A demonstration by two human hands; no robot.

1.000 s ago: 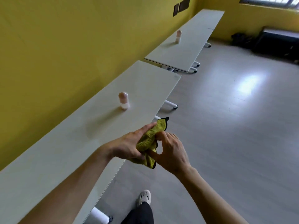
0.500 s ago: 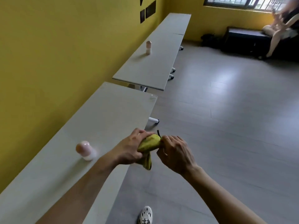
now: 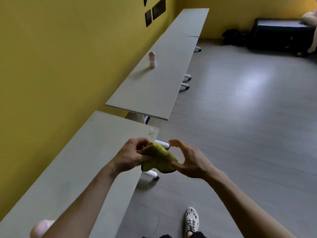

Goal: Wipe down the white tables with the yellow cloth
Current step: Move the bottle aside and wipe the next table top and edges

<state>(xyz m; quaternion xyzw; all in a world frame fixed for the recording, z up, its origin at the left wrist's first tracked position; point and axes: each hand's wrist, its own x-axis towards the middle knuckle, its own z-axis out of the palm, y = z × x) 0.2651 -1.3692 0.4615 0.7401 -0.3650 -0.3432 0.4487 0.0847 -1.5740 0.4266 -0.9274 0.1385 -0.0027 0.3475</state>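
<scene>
Yellow cloth at near table edge; bottle on far table

pink bottle: blurred, behind forearm | right hand: blurred | yellow cloth: partly inside left hand

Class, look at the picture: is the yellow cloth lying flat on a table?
No: the left hand grips the cloth in the air, just past the edge of the table.
</scene>
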